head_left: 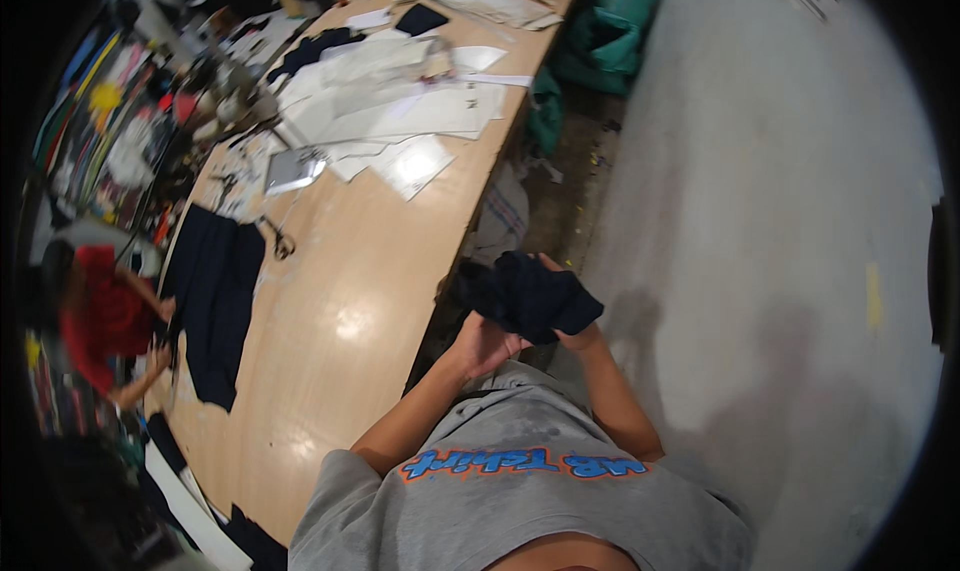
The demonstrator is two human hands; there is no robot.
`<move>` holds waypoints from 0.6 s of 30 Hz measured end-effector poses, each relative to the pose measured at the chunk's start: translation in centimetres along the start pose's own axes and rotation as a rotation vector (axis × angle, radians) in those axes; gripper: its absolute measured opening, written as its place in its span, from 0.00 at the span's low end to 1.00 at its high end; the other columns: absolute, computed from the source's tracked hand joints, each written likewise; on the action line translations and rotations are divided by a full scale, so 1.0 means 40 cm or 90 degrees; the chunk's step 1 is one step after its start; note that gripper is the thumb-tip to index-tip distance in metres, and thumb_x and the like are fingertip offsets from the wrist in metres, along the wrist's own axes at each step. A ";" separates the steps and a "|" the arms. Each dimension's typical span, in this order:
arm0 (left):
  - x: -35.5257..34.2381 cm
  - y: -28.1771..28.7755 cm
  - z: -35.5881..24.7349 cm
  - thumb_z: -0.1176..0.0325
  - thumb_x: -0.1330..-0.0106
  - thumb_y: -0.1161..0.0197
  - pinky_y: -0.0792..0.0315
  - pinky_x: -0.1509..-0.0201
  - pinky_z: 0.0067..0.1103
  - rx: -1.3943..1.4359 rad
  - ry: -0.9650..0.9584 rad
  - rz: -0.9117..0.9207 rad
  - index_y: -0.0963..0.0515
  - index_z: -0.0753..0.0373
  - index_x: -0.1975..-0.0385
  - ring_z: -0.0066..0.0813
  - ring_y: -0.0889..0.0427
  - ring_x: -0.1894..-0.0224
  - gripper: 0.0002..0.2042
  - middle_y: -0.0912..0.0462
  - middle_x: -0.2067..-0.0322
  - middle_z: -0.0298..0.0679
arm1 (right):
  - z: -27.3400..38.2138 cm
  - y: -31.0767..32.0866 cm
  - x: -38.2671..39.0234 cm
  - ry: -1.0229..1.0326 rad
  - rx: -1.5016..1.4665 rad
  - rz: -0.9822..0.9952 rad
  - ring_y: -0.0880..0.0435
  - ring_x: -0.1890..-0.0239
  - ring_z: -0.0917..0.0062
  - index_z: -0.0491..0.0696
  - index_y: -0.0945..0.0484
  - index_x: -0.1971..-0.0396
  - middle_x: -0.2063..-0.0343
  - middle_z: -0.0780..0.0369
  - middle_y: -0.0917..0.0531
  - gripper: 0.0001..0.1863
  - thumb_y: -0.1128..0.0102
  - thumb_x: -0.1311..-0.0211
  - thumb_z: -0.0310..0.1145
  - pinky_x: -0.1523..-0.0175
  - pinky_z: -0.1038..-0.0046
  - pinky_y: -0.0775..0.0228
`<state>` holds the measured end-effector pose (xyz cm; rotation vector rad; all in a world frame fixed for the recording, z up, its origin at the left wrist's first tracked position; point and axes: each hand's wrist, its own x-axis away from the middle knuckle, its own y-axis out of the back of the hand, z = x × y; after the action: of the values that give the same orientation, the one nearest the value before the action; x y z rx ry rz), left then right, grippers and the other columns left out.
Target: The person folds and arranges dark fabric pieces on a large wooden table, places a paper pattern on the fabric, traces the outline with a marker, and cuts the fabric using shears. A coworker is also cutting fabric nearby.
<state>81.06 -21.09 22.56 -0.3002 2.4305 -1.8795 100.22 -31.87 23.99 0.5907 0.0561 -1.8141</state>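
Observation:
A bunched piece of dark navy fabric [530, 293] is held in front of my body, just off the table's near edge. My left hand [487, 345] grips its lower left side from below, palm partly showing. On the other side, my right hand [578, 333] holds the cloth, its fingers mostly hidden behind the folds. The fabric hangs in loose folds, and I cannot tell whether it is a cut piece or a garment.
A long wooden table [330, 321] runs along my left. On it lie white paper patterns [400, 111], scissors [282, 241] and spread navy cloth [215, 301]. Across it a person in red [105, 316] works at that cloth. Green sacks [610, 36] stand beyond, beside the grey floor.

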 end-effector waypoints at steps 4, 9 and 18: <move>-0.130 -0.095 -0.013 0.32 0.17 0.51 0.26 0.23 0.42 -0.017 0.068 -0.106 0.31 0.56 0.21 0.36 0.20 0.27 0.38 0.24 0.24 0.37 | -0.015 0.053 0.023 -0.109 -0.111 -0.115 0.30 0.19 0.58 0.38 0.33 0.21 0.19 0.49 0.32 0.42 0.27 0.30 0.38 0.16 0.59 0.40; -0.348 -0.072 -0.037 0.24 0.20 0.55 0.25 0.26 0.39 -0.169 0.221 -0.087 0.32 0.54 0.20 0.33 0.20 0.28 0.44 0.24 0.24 0.36 | -0.248 0.135 0.199 -0.234 -0.137 -0.307 0.29 0.20 0.56 0.38 0.30 0.24 0.20 0.49 0.30 0.37 0.29 0.30 0.32 0.18 0.57 0.39; -0.855 -0.025 -0.175 0.37 0.18 0.46 0.27 0.26 0.38 -0.039 0.212 0.006 0.26 0.54 0.24 0.32 0.21 0.28 0.33 0.20 0.28 0.33 | -0.296 0.485 -0.274 -0.271 -0.005 -0.348 0.22 0.28 0.57 0.40 0.25 0.30 0.31 0.50 0.20 0.36 0.29 0.41 0.19 0.22 0.62 0.34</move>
<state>113.56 -8.28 22.75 0.0267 2.6901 -1.9934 124.37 -24.69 23.21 0.1743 -0.0714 -2.4355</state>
